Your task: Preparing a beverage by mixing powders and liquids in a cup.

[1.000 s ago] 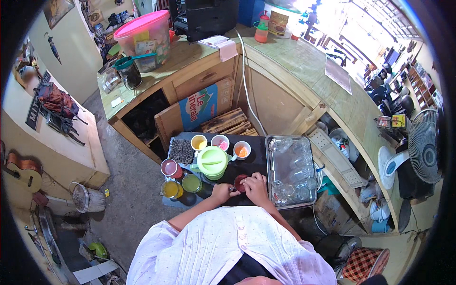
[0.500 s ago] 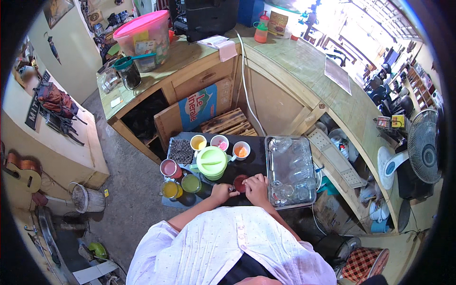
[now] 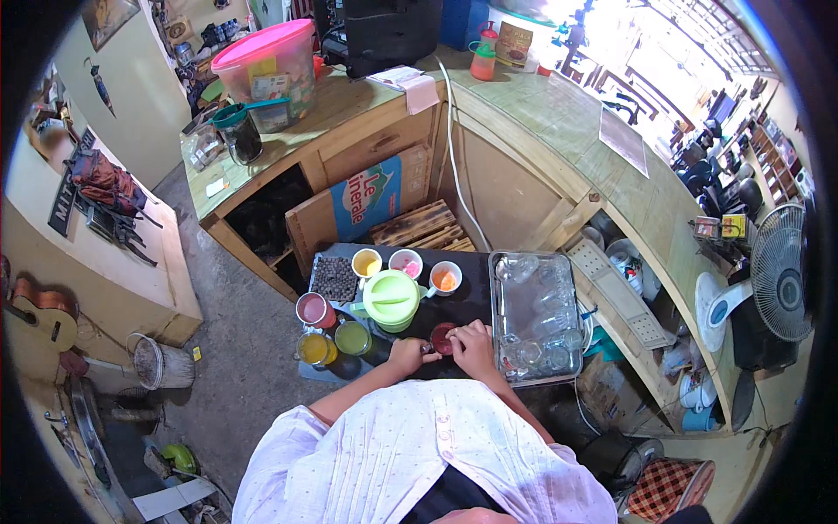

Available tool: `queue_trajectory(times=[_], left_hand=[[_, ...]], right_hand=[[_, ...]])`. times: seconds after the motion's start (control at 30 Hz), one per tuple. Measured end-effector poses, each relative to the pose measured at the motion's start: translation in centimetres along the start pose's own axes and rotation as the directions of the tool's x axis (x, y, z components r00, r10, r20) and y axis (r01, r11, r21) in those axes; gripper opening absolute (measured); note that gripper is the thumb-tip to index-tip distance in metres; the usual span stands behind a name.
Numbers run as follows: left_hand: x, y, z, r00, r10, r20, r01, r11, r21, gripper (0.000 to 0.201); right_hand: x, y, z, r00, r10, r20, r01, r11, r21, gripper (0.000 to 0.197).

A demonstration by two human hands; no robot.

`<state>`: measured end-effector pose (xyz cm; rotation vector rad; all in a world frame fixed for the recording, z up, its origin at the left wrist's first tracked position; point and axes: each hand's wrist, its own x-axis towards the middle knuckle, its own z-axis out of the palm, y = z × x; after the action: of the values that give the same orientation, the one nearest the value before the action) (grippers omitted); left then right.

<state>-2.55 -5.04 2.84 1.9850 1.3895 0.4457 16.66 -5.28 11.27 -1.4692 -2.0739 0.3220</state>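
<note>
A glass of red drink (image 3: 443,337) stands at the near edge of the dark table, between my two hands. My left hand (image 3: 407,356) is closed beside its left side, with a small dark bit showing at the fingertips that I cannot make out. Bent over the rim from the right, my right hand (image 3: 472,351) has its fingers pinched together; what they hold is hidden. Just beyond stands a green lidded pitcher (image 3: 390,297). Left of it are a green drink (image 3: 353,338), a yellow drink (image 3: 315,348) and a red drink (image 3: 314,310).
Three white cups, with yellow (image 3: 366,262), pink (image 3: 406,263) and orange (image 3: 446,278) contents, line the far side. A tray of dark round pieces (image 3: 334,278) sits at the left. At the right, a metal tray (image 3: 534,297) holds several clear glasses. A wooden counter (image 3: 541,131) curves behind.
The whole view has shifted very slightly. Both hands stay at the glass of red drink, with hardly any movement of the fingers.
</note>
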Motion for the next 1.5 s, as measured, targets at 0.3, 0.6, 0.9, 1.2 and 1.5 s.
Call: queue_trajectory(times=[0.3, 0.6, 0.9, 1.2, 1.5], left_hand=[[0.2, -0.1, -0.2, 1.000, 0.025, 0.002, -0.025, 0.999, 0.023, 0.052], [0.4, -0.6, 0.1, 0.999, 0.006, 0.047, -0.009, 0.998, 0.068, 0.057], [0.5, -0.4, -0.2, 0.998, -0.021, 0.067, 0.016, 0.996, 0.082, 0.058], [0.5, -0.8, 0.3, 0.997, -0.057, 0.043, 0.053, 0.995, 0.083, 0.057], [0.3, -0.1, -0.2, 0.994, -0.090, 0.058, 0.084, 0.992, 0.094, 0.058]], right_hand=[[0.2, 0.3, 0.4, 1.000, -0.024, 0.008, 0.023, 0.991, 0.131, 0.006], [0.4, 0.3, 0.4, 0.996, -0.073, -0.043, 0.076, 0.994, 0.077, 0.007], [0.3, 0.4, 0.3, 0.999, 0.018, 0.041, -0.017, 1.000, -0.022, 0.007], [0.3, 0.4, 0.1, 0.997, -0.058, 0.042, 0.052, 0.991, 0.124, 0.007], [0.3, 0.1, 0.1, 0.999, -0.018, -0.043, 0.018, 1.000, 0.001, 0.008]])
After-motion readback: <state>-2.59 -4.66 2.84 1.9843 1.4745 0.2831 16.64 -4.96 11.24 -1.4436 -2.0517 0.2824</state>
